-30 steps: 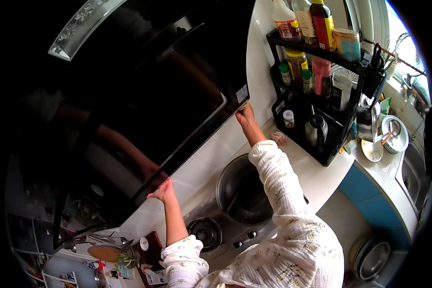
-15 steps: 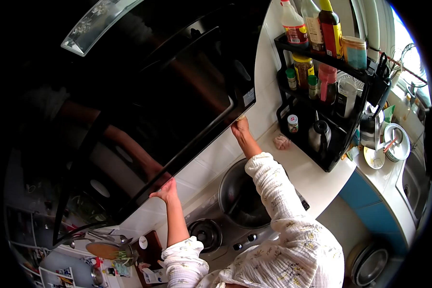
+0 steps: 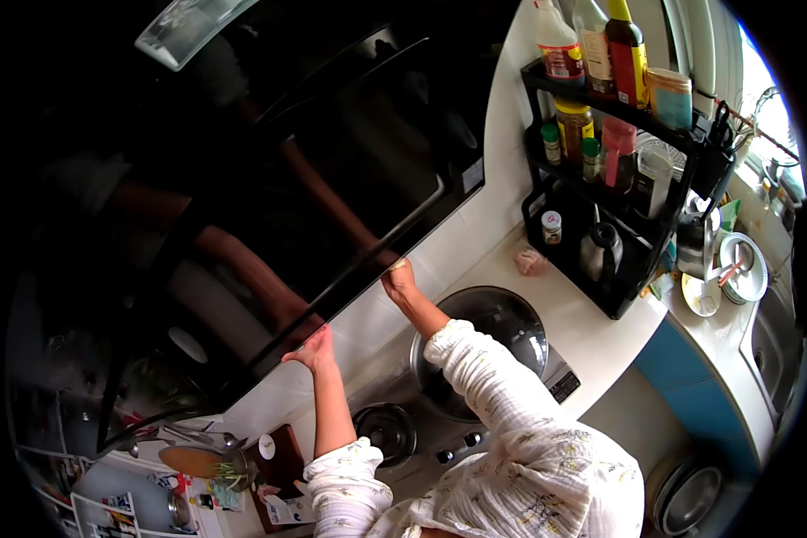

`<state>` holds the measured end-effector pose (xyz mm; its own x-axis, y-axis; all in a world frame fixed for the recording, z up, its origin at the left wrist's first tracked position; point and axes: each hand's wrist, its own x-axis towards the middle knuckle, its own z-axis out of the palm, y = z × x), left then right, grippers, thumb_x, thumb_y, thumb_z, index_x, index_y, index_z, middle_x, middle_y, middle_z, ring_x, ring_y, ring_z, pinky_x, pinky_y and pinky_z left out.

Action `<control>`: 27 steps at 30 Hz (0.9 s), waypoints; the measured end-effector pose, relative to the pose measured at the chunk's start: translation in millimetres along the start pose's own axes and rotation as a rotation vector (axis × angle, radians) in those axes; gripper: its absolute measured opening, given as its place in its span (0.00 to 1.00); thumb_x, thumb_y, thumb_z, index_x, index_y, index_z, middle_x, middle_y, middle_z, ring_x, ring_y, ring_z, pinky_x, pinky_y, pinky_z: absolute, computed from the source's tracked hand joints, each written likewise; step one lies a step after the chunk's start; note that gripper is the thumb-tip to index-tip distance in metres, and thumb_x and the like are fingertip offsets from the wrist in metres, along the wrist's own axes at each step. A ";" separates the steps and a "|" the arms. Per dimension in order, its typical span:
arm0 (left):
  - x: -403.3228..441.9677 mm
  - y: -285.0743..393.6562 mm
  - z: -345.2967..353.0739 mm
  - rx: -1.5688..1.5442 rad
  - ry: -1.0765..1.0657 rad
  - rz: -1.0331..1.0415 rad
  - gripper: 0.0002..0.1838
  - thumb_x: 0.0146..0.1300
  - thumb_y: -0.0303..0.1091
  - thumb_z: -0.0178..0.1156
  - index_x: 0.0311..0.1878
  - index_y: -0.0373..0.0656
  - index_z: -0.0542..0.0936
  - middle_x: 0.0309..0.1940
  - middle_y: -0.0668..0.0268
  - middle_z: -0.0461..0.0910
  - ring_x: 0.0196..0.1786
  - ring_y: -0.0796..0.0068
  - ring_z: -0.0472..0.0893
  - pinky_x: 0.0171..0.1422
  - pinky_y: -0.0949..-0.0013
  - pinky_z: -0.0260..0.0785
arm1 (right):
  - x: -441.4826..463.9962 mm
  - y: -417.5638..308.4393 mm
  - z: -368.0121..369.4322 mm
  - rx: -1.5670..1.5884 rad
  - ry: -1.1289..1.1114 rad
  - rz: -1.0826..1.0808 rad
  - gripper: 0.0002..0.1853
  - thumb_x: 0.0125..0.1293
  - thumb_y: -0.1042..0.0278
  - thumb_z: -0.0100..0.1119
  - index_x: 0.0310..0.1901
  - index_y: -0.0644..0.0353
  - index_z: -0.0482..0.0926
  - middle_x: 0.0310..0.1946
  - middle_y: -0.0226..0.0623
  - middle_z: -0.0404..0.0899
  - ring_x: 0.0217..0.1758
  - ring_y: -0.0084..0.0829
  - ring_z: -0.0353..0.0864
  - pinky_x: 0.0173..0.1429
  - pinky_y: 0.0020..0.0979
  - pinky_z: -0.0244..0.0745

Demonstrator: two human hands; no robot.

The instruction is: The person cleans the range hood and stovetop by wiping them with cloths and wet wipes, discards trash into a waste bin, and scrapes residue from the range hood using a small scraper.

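Note:
The glossy black range hood (image 3: pixel 269 179) fills the upper left, its lower edge running diagonally above the stove. My left hand (image 3: pixel 312 350) is at that edge, thumb spread to the side and fingers reaching up against it. Farther right along the same edge, my right hand (image 3: pixel 400 280) is closed, with its fingertips mostly hidden; a small pale patch shows at them, too small to name. Both forearms reflect in the dark panel. Below my right arm sits a wok with a glass lid (image 3: pixel 511 327) on the gas stove (image 3: pixel 439 430).
A black spice rack (image 3: pixel 601 193) with bottles and jars stands on the counter at right. A crumpled pinkish cloth (image 3: pixel 530 262) lies beside it. Bowls (image 3: pixel 742 267) are near the sink (image 3: pixel 767 345). At lower left are a round wooden board (image 3: pixel 188 461) and a white shelf (image 3: pixel 103 513).
My right hand has slid left and down along the hood's lower edge, toward my left hand. The left hand stays at nearly the same spot. More of the wok's lid shows.

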<state>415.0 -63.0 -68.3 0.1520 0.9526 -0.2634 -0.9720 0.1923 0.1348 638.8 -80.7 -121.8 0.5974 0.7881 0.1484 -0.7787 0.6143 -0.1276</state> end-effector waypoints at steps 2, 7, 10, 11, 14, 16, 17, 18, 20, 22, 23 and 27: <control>6.1 2.1 -6.8 0.002 -0.039 -0.012 0.64 0.33 0.86 0.44 0.61 0.34 0.63 0.64 0.61 0.63 0.64 0.63 0.62 0.67 0.57 0.54 | -1.6 7.0 -2.6 -0.033 0.008 -0.014 0.14 0.60 0.73 0.59 0.47 0.67 0.77 0.45 0.36 0.79 0.45 0.29 0.78 0.54 0.30 0.73; 12.6 3.8 -7.2 -0.051 0.006 -0.007 0.62 0.33 0.86 0.44 0.59 0.35 0.67 0.63 0.61 0.64 0.64 0.63 0.63 0.67 0.57 0.54 | -7.2 23.5 0.3 -0.044 -0.031 -0.050 0.16 0.62 0.68 0.58 0.49 0.66 0.76 0.47 0.34 0.78 0.47 0.28 0.77 0.54 0.29 0.72; 4.0 -1.7 -1.8 -0.063 -0.024 -0.005 0.63 0.33 0.86 0.43 0.60 0.35 0.66 0.65 0.62 0.62 0.66 0.64 0.60 0.68 0.56 0.50 | -15.6 50.4 1.5 -0.173 -0.046 0.029 0.20 0.65 0.63 0.56 0.54 0.65 0.73 0.51 0.32 0.76 0.53 0.27 0.74 0.57 0.27 0.69; -1.2 -5.0 0.8 -0.058 -0.032 0.000 0.63 0.33 0.86 0.43 0.60 0.36 0.65 0.66 0.62 0.61 0.66 0.64 0.59 0.69 0.55 0.49 | -20.3 63.7 1.1 -0.262 -0.074 0.020 0.21 0.65 0.62 0.55 0.56 0.65 0.72 0.52 0.31 0.75 0.55 0.26 0.73 0.58 0.27 0.68; -10.0 -5.0 0.7 -0.009 -0.094 0.001 0.60 0.37 0.83 0.45 0.61 0.37 0.65 0.66 0.62 0.61 0.67 0.64 0.59 0.69 0.54 0.49 | -25.2 79.5 6.3 -0.191 -0.163 0.089 0.25 0.67 0.58 0.53 0.61 0.63 0.67 0.56 0.30 0.71 0.56 0.25 0.71 0.57 0.26 0.68; -8.5 5.8 -16.0 0.043 -0.225 -0.045 0.56 0.43 0.80 0.47 0.62 0.38 0.63 0.66 0.60 0.62 0.67 0.64 0.59 0.69 0.54 0.50 | -25.5 72.6 4.6 -0.145 -0.185 0.165 0.27 0.67 0.56 0.53 0.62 0.61 0.65 0.56 0.30 0.71 0.54 0.25 0.73 0.55 0.26 0.69; -13.6 15.1 -23.5 0.094 -0.185 -0.045 0.54 0.45 0.77 0.48 0.64 0.40 0.61 0.67 0.61 0.60 0.69 0.63 0.57 0.70 0.53 0.49 | -23.7 65.4 1.6 -0.157 -0.156 0.168 0.25 0.66 0.55 0.54 0.60 0.59 0.68 0.53 0.30 0.74 0.51 0.24 0.74 0.53 0.27 0.70; -23.9 20.3 -24.8 0.140 -0.149 -0.048 0.52 0.46 0.75 0.50 0.66 0.42 0.59 0.68 0.62 0.58 0.70 0.63 0.55 0.70 0.51 0.48 | -14.2 58.2 -5.2 -0.102 -0.101 0.189 0.23 0.66 0.56 0.55 0.57 0.60 0.71 0.51 0.30 0.75 0.50 0.25 0.75 0.53 0.27 0.71; -39.0 36.4 -36.6 0.246 -0.186 -0.076 0.47 0.53 0.66 0.54 0.70 0.49 0.53 0.69 0.64 0.57 0.72 0.61 0.54 0.71 0.49 0.48 | -8.8 13.6 0.5 -0.001 -0.096 0.068 0.18 0.64 0.66 0.56 0.53 0.65 0.73 0.47 0.36 0.77 0.48 0.30 0.77 0.55 0.31 0.73; -61.2 44.4 -47.0 0.298 -0.140 -0.028 0.44 0.56 0.65 0.52 0.69 0.47 0.54 0.69 0.62 0.57 0.71 0.61 0.56 0.70 0.52 0.50 | 18.6 -3.1 -22.5 0.096 -0.091 0.061 0.14 0.60 0.72 0.58 0.47 0.67 0.75 0.42 0.39 0.79 0.44 0.33 0.79 0.51 0.33 0.76; -76.2 48.0 -50.5 0.322 -0.117 -0.001 0.43 0.58 0.64 0.51 0.69 0.47 0.55 0.69 0.62 0.57 0.70 0.61 0.57 0.70 0.53 0.51 | 12.4 -12.5 -6.9 0.084 -0.089 0.046 0.13 0.59 0.73 0.58 0.45 0.67 0.76 0.41 0.39 0.79 0.42 0.32 0.79 0.51 0.33 0.76; -111.6 62.0 -69.1 0.265 -0.113 -0.005 0.38 0.60 0.59 0.54 0.67 0.47 0.58 0.67 0.61 0.61 0.67 0.60 0.63 0.68 0.53 0.57 | 5.7 0.8 -5.7 0.077 -0.057 0.041 0.11 0.56 0.74 0.61 0.42 0.67 0.78 0.39 0.37 0.80 0.41 0.32 0.79 0.49 0.32 0.76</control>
<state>325.4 -173.7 -96.5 0.1895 0.9690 -0.1588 -0.8930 0.2373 0.3824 642.6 -75.5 -126.6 0.5547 0.8076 0.2002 -0.8159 0.5752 -0.0593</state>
